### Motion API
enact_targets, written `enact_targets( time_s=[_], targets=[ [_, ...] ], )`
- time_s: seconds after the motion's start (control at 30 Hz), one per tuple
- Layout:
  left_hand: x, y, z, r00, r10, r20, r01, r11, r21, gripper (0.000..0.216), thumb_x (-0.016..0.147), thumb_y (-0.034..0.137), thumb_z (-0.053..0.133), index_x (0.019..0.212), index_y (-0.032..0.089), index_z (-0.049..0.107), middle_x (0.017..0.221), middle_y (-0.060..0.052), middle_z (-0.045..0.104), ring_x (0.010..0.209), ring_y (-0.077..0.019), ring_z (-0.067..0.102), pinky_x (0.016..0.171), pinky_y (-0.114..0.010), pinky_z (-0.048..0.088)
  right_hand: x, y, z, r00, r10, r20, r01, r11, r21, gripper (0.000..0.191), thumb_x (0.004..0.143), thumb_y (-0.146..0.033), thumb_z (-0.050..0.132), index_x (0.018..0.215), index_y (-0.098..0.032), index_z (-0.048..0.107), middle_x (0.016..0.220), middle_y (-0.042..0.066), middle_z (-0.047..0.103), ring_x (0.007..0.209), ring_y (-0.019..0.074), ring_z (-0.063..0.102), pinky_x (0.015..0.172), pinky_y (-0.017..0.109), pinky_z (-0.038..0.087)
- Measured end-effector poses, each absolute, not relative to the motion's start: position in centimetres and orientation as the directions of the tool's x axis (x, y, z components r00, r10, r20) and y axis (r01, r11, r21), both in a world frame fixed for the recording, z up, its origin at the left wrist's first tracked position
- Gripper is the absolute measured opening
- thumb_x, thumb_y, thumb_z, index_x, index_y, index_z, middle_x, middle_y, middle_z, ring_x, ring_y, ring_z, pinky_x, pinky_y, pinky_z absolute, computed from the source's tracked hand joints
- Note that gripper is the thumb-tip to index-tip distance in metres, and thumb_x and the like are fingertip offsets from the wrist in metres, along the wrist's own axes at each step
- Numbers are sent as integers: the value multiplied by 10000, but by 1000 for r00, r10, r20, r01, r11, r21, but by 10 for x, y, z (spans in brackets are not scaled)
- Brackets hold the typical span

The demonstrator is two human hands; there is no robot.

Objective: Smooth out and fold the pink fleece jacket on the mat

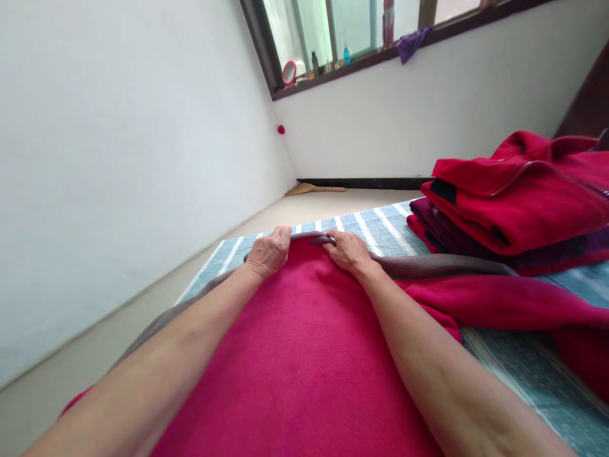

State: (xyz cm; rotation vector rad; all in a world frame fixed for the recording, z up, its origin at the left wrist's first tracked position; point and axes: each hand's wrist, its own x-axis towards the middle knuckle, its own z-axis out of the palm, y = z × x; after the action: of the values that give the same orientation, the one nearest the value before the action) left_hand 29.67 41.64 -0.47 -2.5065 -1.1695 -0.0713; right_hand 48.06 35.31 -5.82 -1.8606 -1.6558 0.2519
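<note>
Near: both forearms reach forward over a pink-red fleece garment (304, 355) spread flat on a blue-and-white striped sheet (375, 231). Garment fills the near centre, one sleeve trailing off right. At its far edge runs a grey trim (428, 265). Left hand (269, 252) is curled closed, fingers pinching that far edge; right hand (349, 249) just beside it, fingers bent down, also gripping the trim. Hands near each other, not touching. Far right on the sheet: stack of folded red clothes (518, 203), darker maroon piece underneath. Left: white wall, pale floor. Far: broom (314, 188) by the baseboard, window sill (380, 57) with bottles, round red mirror (289, 73), purple cloth (410, 43).
</note>
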Motion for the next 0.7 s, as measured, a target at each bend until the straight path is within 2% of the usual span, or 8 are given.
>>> enact_targets(
  time_s=[0.2, 0.37, 0.47, 0.57, 0.7],
  targets=[
    [304, 428, -24, 728, 669, 150, 669, -644, -372, 319, 927, 76, 217, 1097, 98, 486, 1075, -193, 588, 954, -254, 583, 789, -336, 429, 485, 356, -64, 174, 966, 193, 860, -53, -508, 343, 911, -359, 427, 1197, -296, 605, 1059, 99, 694, 962, 285, 640, 750, 367, 452],
    [291, 423, -26, 792, 606, 78, 578, -702, -417, 308, 953, 122, 244, 1103, 110, 513, 1090, -175, 609, 1003, -254, 575, 868, -352, 410, 485, 358, -65, 156, 973, 168, 866, -53, -498, 355, 905, -320, 436, 1222, -319, 597, 1082, 88, 685, 987, 289, 632, 778, 377, 454],
    [280, 424, -24, 791, 609, 57, 570, -701, -427, 293, 940, 103, 278, 1100, 111, 524, 1023, -152, 633, 975, -240, 593, 846, -340, 424, 484, 357, -66, 148, 975, 165, 873, -51, -484, 420, 900, -279, 445, 1306, -336, 537, 1104, 90, 664, 996, 286, 624, 795, 377, 455],
    [275, 428, -24, 775, 631, 47, 586, -688, -429, 262, 920, 86, 315, 1034, 114, 549, 953, -138, 647, 893, -229, 609, 785, -330, 447, 482, 355, -66, 82, 976, 202, 894, 18, -447, 509, 903, -210, 407, 1383, -374, 450, 1184, 80, 604, 1050, 270, 593, 832, 370, 451],
    [277, 430, -27, 752, 654, 78, 613, -651, -448, 300, 912, 75, 285, 985, 120, 573, 955, -164, 643, 894, -248, 607, 768, -346, 453, 480, 354, -66, -4, 975, 222, 894, 103, -437, 511, 909, -163, 352, 1356, -378, 475, 1182, 55, 582, 1039, 242, 589, 848, 350, 446]
  ],
)
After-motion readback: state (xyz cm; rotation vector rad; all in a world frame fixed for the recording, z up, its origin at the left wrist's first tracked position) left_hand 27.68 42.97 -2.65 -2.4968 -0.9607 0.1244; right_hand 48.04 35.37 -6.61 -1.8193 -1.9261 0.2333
